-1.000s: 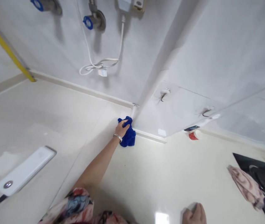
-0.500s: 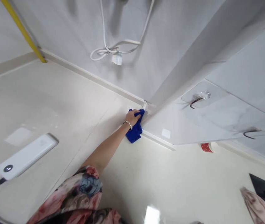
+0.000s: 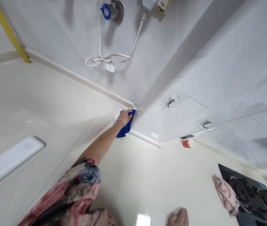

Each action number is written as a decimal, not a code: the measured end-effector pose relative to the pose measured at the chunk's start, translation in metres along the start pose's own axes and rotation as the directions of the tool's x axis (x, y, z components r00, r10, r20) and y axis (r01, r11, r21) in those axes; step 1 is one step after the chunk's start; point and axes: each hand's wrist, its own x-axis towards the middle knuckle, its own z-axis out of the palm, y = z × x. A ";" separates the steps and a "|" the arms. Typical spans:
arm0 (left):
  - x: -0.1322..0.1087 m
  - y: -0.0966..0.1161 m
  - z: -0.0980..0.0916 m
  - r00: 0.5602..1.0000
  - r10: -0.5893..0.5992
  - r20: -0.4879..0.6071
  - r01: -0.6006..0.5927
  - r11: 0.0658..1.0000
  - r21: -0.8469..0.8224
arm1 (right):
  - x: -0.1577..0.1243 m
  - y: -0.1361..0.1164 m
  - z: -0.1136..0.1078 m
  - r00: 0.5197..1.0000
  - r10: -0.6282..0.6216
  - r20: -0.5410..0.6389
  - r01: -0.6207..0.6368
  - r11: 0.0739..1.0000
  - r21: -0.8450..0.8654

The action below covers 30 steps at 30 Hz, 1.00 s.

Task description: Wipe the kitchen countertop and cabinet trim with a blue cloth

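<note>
Across the pale counter (image 3: 147, 175), the blue cloth (image 3: 126, 128) lay bunched at the corner of the jutting wall (image 3: 154, 121), its long axis slanting from near left to a narrow tip pointing far right. The right hand (image 3: 178, 217), barely showing half a second earlier, had come into view nearby, its hold unclear; the left hand (image 3: 125, 115), reaching from near left, gripped the cloth with bent fingers.

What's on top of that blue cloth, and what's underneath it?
The left hand is on top of the blue cloth. Pale countertop shows beside the cloth's lower edge; whatever lies directly underneath is covered, so I cannot tell.
</note>
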 end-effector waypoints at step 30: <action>-0.044 -0.019 0.007 0.996 -0.060 -0.073 0.057 0.997 -0.044 | 0.001 -0.006 -0.006 0.999 0.027 0.026 -0.027 0.999 -0.029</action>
